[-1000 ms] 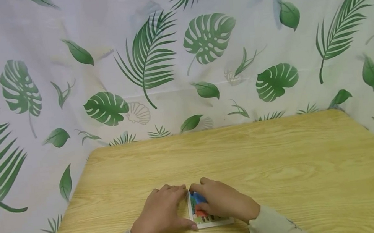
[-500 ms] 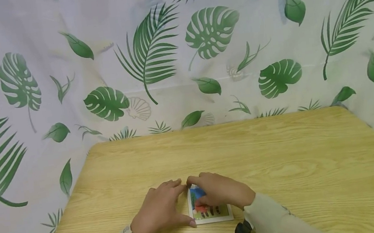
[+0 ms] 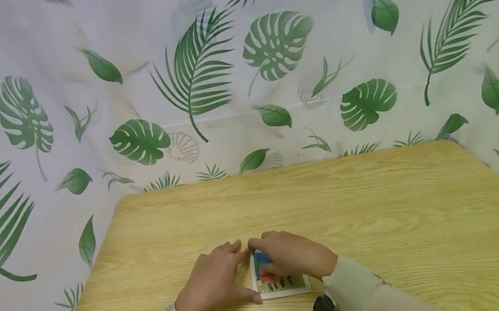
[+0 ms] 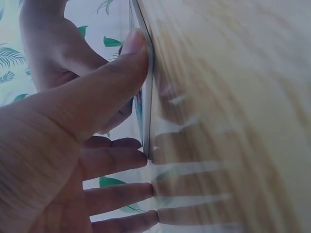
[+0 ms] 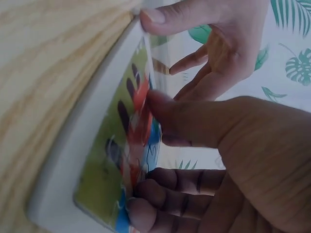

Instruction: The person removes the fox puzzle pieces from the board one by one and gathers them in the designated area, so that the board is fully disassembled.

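A small jigsaw puzzle [image 3: 287, 283] in a white-rimmed tray lies on the table, with a red, blue and green picture. Seam lines between pieces show in the right wrist view. My left hand [image 3: 215, 280] spans the tray's left side, fingers straight. Its thumb touches the near corner and its index finger is by the far corner; the other fingertips rest on the table. Over the picture, my right hand [image 3: 295, 255] curls its fingers, with the thumb [image 5: 163, 104] on the red part. It grips at the puzzle's face; the far right part is hidden under this hand.
The wood-grain table [image 3: 376, 213] extends behind and to both sides of the puzzle. A leaf-printed cloth [image 3: 223, 86] hangs along its back and sides. A black band part [image 3: 324, 306] sits at the right wrist.
Between the first two frames, my right hand shifts slightly left and uncovers more of the picture's lower edge. Since then both hands stay nearly still. The head view has tilted slightly.
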Action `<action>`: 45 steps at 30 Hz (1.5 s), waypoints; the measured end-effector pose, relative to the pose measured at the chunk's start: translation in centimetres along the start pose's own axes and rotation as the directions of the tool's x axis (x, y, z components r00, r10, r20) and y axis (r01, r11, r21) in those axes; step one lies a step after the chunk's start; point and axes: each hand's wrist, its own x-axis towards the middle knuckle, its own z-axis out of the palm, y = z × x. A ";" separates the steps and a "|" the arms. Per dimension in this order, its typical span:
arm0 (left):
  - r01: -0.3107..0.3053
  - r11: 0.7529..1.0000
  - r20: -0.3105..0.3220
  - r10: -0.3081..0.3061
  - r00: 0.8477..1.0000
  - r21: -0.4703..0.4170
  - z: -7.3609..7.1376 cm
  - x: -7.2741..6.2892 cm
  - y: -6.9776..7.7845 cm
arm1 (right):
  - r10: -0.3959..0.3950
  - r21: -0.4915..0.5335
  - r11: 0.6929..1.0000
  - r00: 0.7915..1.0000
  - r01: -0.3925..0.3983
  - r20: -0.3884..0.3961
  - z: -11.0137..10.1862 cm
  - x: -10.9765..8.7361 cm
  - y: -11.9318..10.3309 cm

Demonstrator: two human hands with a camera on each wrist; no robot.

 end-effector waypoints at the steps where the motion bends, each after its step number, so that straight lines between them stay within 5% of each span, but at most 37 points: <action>1: 0.000 1.000 0.004 0.000 1.000 -0.002 0.0 0.0 0.0 | -0.001 -0.012 1.000 1.000 0.001 0.011 0.0 0.1 0.0; 15: -0.001 1.000 0.016 0.000 1.000 0.012 0.4 0.1 -0.2 | 0.078 0.072 0.994 0.990 -0.087 0.120 -0.7 0.8 0.2; 21: 0.009 1.000 0.028 -0.009 1.000 -0.003 0.5 0.2 -0.2 | 0.078 0.088 0.993 0.994 -0.084 0.074 -0.4 0.9 0.5; 32: 0.007 1.000 0.033 -0.006 0.999 -0.011 0.2 0.1 -0.2 | -0.032 0.138 0.990 0.995 0.044 -0.090 0.8 1.2 1.2; 45: 0.013 1.000 0.029 -0.013 0.999 -0.014 0.1 0.0 0.1 | -0.091 0.289 0.949 0.988 0.124 -0.123 1.0 1.3 2.7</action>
